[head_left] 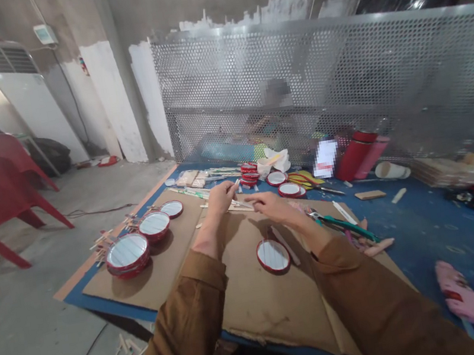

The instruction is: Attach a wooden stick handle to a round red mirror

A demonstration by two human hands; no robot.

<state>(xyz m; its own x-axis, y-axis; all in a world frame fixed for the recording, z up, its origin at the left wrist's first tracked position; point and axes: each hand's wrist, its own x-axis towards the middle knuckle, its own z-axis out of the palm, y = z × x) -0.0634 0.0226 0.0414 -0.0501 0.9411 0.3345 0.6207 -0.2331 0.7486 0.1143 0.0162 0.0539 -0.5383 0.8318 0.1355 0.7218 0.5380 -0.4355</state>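
Observation:
My left hand [222,196] is closed in a pinch around a thin pale stick [237,183] above the far part of the cardboard sheet [257,306]. Just to its right, my right hand [272,205] is closed with its index finger reaching toward the left hand. A thin whitish strip [242,203] lies at its fingertips; what exactly the fingers grip is too small to make out. Nearer to me on the cardboard rests a round red-rimmed disc [273,255] with a pale, shiny face crossed by fine lines. A narrow wooden strip [284,245] lies beside it.
Stacked red-rimmed discs [127,255] stand at the left with small sticks behind. Green-handled pliers [348,227] lie right of the cardboard. A pink glue gun [466,294] is at the near right, a red bottle [356,155] at the back before a perforated metal screen [220,72].

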